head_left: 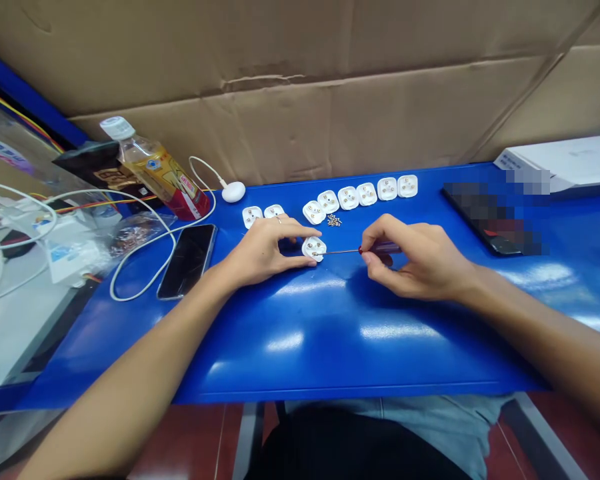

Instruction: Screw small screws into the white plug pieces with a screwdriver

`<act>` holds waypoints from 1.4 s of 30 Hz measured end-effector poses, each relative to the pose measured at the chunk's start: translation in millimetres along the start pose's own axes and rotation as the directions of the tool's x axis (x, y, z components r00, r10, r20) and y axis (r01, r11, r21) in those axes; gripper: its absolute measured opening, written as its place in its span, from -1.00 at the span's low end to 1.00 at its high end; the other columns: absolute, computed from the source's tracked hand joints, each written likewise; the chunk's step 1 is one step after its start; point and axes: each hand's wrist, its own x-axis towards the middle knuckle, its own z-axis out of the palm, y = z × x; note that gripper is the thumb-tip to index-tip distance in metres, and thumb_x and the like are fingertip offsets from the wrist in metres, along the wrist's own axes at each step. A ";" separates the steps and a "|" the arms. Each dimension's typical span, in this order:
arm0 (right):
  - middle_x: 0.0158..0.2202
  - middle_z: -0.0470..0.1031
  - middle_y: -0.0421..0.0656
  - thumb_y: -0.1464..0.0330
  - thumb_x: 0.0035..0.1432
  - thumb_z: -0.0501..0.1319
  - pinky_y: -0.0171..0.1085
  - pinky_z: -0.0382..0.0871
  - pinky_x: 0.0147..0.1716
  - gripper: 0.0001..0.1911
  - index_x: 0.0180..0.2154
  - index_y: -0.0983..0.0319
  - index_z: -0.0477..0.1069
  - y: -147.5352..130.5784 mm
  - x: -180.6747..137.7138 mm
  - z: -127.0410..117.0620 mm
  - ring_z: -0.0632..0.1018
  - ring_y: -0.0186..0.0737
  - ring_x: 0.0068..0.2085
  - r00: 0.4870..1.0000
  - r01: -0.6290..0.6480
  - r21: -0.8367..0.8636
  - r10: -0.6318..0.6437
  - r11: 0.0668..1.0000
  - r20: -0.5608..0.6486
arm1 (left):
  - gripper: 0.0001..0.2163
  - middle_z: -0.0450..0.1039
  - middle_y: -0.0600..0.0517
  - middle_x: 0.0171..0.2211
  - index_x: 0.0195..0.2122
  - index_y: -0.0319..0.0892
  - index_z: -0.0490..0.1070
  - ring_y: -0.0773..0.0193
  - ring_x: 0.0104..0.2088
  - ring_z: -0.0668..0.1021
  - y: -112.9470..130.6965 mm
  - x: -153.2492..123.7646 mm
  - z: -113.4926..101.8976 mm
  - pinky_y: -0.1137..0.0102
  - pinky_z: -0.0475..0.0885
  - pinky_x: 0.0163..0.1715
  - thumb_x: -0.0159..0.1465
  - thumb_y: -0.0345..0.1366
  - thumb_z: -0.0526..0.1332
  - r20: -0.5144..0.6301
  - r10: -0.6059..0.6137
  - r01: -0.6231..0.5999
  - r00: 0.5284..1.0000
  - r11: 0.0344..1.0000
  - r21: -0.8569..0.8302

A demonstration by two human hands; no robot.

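My left hand (267, 247) pinches a white plastic piece (314, 245) toward the desk (290, 367) back edge; my right hand (420, 260) grips a screwdriver (341, 252) against it. This one seems unfinished; the other pieces (349, 197), I can't tell.

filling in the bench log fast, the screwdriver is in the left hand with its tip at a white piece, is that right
The hand is wrong: the screwdriver is in the right hand, as the head view shows. Its tip is at a white piece, as you say.
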 end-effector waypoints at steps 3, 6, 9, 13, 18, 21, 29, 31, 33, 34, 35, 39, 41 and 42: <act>-0.38 0.60 -0.26 0.44 0.24 0.22 -0.32 0.50 -0.43 -0.86 -0.21 0.09 0.31 -0.2 0.2 -0.4 0.65 -0.26 -0.43 1.000 -0.005 -0.002 0.005 1.000 -0.001 | -0.60 0.71 -0.06 -0.10 0.06 -0.08 0.68 0.12 -0.16 0.68 -0.1 -0.1 0.0 0.29 0.52 -0.13 0.22 -0.10 0.54 -0.001 0.013 -0.013 1.000 1.000 -0.009; -0.37 0.60 -0.26 0.43 0.24 0.23 -0.32 0.49 -0.44 -0.86 -0.20 0.09 0.32 -0.2 -0.2 -0.8 0.64 -0.26 -0.43 1.000 -0.006 -0.003 0.006 1.000 -0.001 | -0.61 0.71 -0.08 -0.08 0.06 -0.09 0.68 0.10 -0.15 0.69 0.3 -0.2 0.4 0.29 0.53 -0.13 0.22 -0.11 0.53 0.000 0.019 -0.019 1.000 1.000 -0.017; -0.36 0.61 -0.24 0.43 0.25 0.23 -0.31 0.46 -0.45 -0.86 -0.19 0.10 0.33 -0.2 -0.9 -0.9 0.64 -0.25 -0.42 1.000 -0.009 -0.025 0.009 1.000 -0.004 | -0.62 0.71 -0.09 -0.04 0.05 -0.11 0.68 0.08 -0.11 0.70 0.4 -0.5 1.3 0.28 0.53 -0.08 0.23 -0.14 0.53 -0.006 0.022 -0.023 1.000 1.000 -0.021; -0.34 0.63 -0.23 0.42 0.26 0.22 -0.30 0.46 -0.44 -0.87 -0.16 0.11 0.34 -0.5 -1.2 -0.3 0.65 -0.23 -0.42 1.000 -0.023 -0.022 0.023 0.999 -0.002 | -0.62 0.70 -0.10 -0.03 0.05 -0.13 0.67 0.08 -0.09 0.70 -0.4 -1.0 2.8 0.28 0.53 -0.06 0.25 -0.13 0.51 -0.016 0.021 -0.021 1.000 0.999 -0.031; -0.33 0.64 -0.23 0.43 0.28 0.22 -0.32 0.43 -0.42 -0.88 -0.16 0.13 0.36 -0.6 -1.3 -0.2 0.66 -0.24 -0.40 1.000 0.024 -0.061 -0.025 0.998 -0.016 | -0.60 0.70 -0.11 -0.05 0.07 -0.17 0.67 0.09 -0.11 0.70 -0.8 -1.0 3.9 0.29 0.54 -0.08 0.25 -0.13 0.51 -0.011 0.006 -0.007 1.000 1.000 -0.024; -0.38 0.61 -0.25 0.45 0.27 0.20 -0.33 0.39 -0.44 -0.89 -0.17 0.15 0.36 -1.5 -1.2 -1.5 0.63 -0.27 -0.43 0.997 0.071 -0.112 -0.071 0.991 0.001 | -0.59 0.70 -0.12 -0.06 0.07 -0.19 0.67 0.09 -0.13 0.70 -0.1 -0.9 4.6 0.31 0.54 -0.12 0.24 -0.14 0.51 -0.015 -0.008 0.007 1.000 1.000 -0.017; -0.42 0.59 -0.24 0.46 0.28 0.17 -0.32 0.32 -0.45 -0.90 -0.19 0.17 0.37 -3.2 0.5 -2.4 0.59 -0.27 -0.47 0.990 0.140 -0.176 -0.137 0.974 0.028 | -0.57 0.71 -0.11 -0.08 0.10 -0.19 0.66 0.12 -0.16 0.69 0.4 -1.1 5.5 0.32 0.53 -0.16 0.24 -0.13 0.52 -0.019 -0.046 0.046 0.999 0.999 -0.023; -0.40 0.62 -0.23 0.44 0.30 0.18 -0.32 0.31 -0.47 -0.91 -0.15 0.16 0.38 -1.6 -0.4 -1.6 0.60 -0.27 -0.48 0.994 0.105 -0.177 -0.102 0.979 0.026 | -0.56 0.71 -0.11 -0.07 0.10 -0.20 0.66 0.12 -0.15 0.69 -0.2 -1.3 5.7 0.32 0.53 -0.16 0.24 -0.14 0.52 -0.019 -0.047 0.046 0.999 0.998 -0.034; -0.41 0.64 -0.23 0.39 0.33 0.19 -0.31 0.28 -0.49 -0.92 -0.12 0.16 0.38 0.1 -1.5 -1.0 0.59 -0.25 -0.50 0.997 0.078 -0.210 -0.075 0.975 0.021 | -0.56 0.71 -0.12 -0.08 0.10 -0.21 0.66 0.11 -0.15 0.69 -0.8 -1.3 5.9 0.31 0.53 -0.15 0.23 -0.14 0.52 -0.021 -0.048 0.048 0.999 0.998 -0.041; -0.42 0.63 -0.23 0.37 0.36 0.19 -0.30 0.26 -0.51 -0.92 -0.11 0.16 0.39 0.6 -1.9 -1.0 0.59 -0.24 -0.52 0.998 0.066 -0.229 -0.064 0.971 0.016 | -0.56 0.71 -0.12 -0.08 0.10 -0.21 0.66 0.10 -0.15 0.69 -1.0 -1.3 6.0 0.31 0.53 -0.15 0.23 -0.14 0.53 -0.022 -0.051 0.050 0.998 0.998 -0.042; -0.43 0.63 -0.24 0.34 0.38 0.19 -0.29 0.25 -0.52 -0.93 -0.11 0.15 0.38 0.8 -2.0 -1.1 0.58 -0.23 -0.53 0.998 0.056 -0.241 -0.055 0.969 0.010 | -0.56 0.71 -0.12 -0.08 0.10 -0.21 0.66 0.10 -0.15 0.69 -1.3 -1.3 6.2 0.31 0.54 -0.14 0.23 -0.14 0.53 -0.023 -0.053 0.052 0.998 0.998 -0.042; -0.30 0.64 -0.18 0.35 0.35 0.22 -0.27 0.43 -0.40 -0.89 -0.10 0.14 0.33 -1.1 0.0 -3.0 0.65 -0.20 -0.39 0.999 0.045 -0.144 -0.043 0.989 0.012 | -0.57 0.71 -0.12 -0.08 0.09 -0.21 0.67 0.09 -0.15 0.69 -1.8 -1.0 7.2 0.29 0.54 -0.12 0.24 -0.14 0.52 -0.026 -0.051 0.050 0.998 0.998 -0.033; -0.21 0.65 -0.15 0.41 0.30 0.22 -0.26 0.51 -0.32 -0.83 -0.09 0.13 0.31 -2.3 1.1 -3.0 0.67 -0.19 -0.31 1.000 0.029 -0.099 -0.029 0.995 0.001 | -0.58 0.71 -0.12 -0.09 0.09 -0.20 0.67 0.09 -0.14 0.69 -1.8 -1.1 8.0 0.28 0.55 -0.11 0.24 -0.14 0.52 -0.033 -0.046 0.045 0.998 0.998 -0.033; -0.20 0.65 -0.14 0.43 0.29 0.22 -0.26 0.52 -0.32 -0.81 -0.08 0.13 0.31 -2.8 1.5 -2.5 0.68 -0.18 -0.30 1.000 0.016 -0.093 -0.017 0.996 -0.010 | -0.58 0.71 -0.12 -0.09 0.09 -0.20 0.67 0.09 -0.13 0.69 -1.7 -1.2 8.4 0.28 0.55 -0.11 0.24 -0.15 0.52 -0.037 -0.045 0.044 0.998 0.998 -0.035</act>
